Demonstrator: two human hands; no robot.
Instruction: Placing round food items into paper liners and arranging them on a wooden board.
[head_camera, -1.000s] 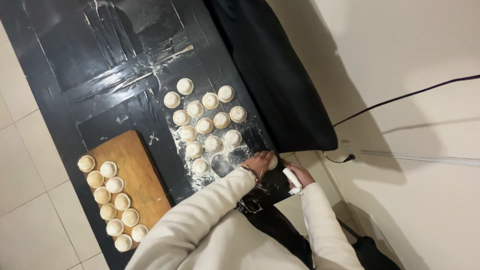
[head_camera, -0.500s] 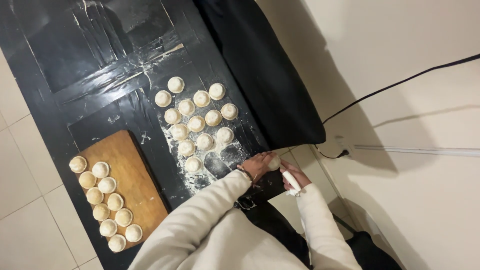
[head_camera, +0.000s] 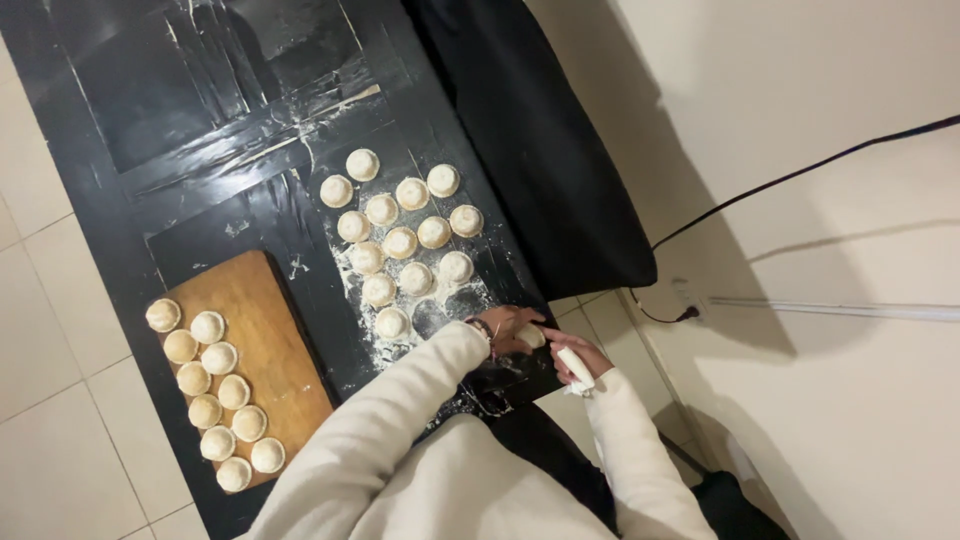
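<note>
Left hand (head_camera: 508, 328) pins a small dough piece (head_camera: 531, 336) to the floured black counter (head_camera: 200, 120), fingers curled over it. Right hand (head_camera: 578, 358) wraps a white rolling pin (head_camera: 575, 366), fingers closed round it, at 3 o'clock of the dough. Flattened rounds (head_camera: 400, 240) spaced apart at 11 o'clock, likely against sticking. More on wooden board (head_camera: 260, 330). Dough mostly hidden.

We see the board (head_camera: 262, 330) lying on the counter (head_camera: 180, 110), a double row of dough rounds (head_camera: 210, 390) on it; right of it, more dough pieces (head_camera: 400, 235) sit on the counter itself.
</note>
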